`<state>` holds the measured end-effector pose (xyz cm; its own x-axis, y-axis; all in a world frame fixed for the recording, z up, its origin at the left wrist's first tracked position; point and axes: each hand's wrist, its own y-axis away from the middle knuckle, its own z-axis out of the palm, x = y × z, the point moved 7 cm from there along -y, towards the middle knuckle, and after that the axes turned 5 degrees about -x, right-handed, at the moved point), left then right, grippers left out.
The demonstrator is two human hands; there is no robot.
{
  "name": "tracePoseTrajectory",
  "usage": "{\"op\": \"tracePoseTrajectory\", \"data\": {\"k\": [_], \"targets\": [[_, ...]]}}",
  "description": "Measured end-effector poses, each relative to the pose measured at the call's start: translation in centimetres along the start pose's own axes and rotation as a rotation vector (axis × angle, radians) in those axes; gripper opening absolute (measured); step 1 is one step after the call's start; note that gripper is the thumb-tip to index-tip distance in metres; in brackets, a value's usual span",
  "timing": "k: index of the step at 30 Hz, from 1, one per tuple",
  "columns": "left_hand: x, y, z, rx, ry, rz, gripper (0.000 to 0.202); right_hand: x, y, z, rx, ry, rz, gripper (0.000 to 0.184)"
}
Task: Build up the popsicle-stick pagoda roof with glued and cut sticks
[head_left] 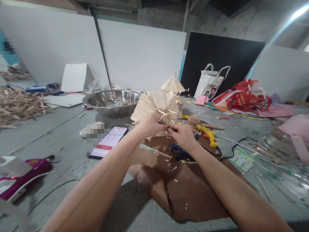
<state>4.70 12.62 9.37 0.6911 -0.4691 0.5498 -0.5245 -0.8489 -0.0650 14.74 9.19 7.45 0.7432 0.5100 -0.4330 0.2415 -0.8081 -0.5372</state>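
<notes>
Stick model (156, 100) just beyond both hands (152, 125) (181, 133), fingertips (174, 128) pinched on its near side.

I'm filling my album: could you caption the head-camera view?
Left grip and right grip, close together at a slatted model of pale sticks, above a brown sheet.

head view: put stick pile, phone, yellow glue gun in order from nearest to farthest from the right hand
From the right hand:
1. Yellow glue gun, just to its right.
2. Phone, to its left.
3. Stick pile, at the far left edge of the view.
</notes>
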Motion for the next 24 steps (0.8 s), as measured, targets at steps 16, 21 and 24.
{"op": "tracePoseTrajectory", "data": {"k": [16, 21, 24], "targets": [[-0.39, -0.04, 0.06, 0.008, 0.088, -0.004, 0.017, -0.02, -0.01, 0.01, 0.003, -0.003, -0.007, 0.017], [-0.25, -0.05, 0.22, -0.015, 0.083, 0.03, 0.023, 0.03, 0.06, 0.09, 0.003, 0.02, 0.0, 0.02], [-0.22, -0.01, 0.15, 0.004, 0.053, 0.028, 0.022, 0.02, 0.08, 0.08, 0.001, 0.025, 0.002, 0.019]]}}
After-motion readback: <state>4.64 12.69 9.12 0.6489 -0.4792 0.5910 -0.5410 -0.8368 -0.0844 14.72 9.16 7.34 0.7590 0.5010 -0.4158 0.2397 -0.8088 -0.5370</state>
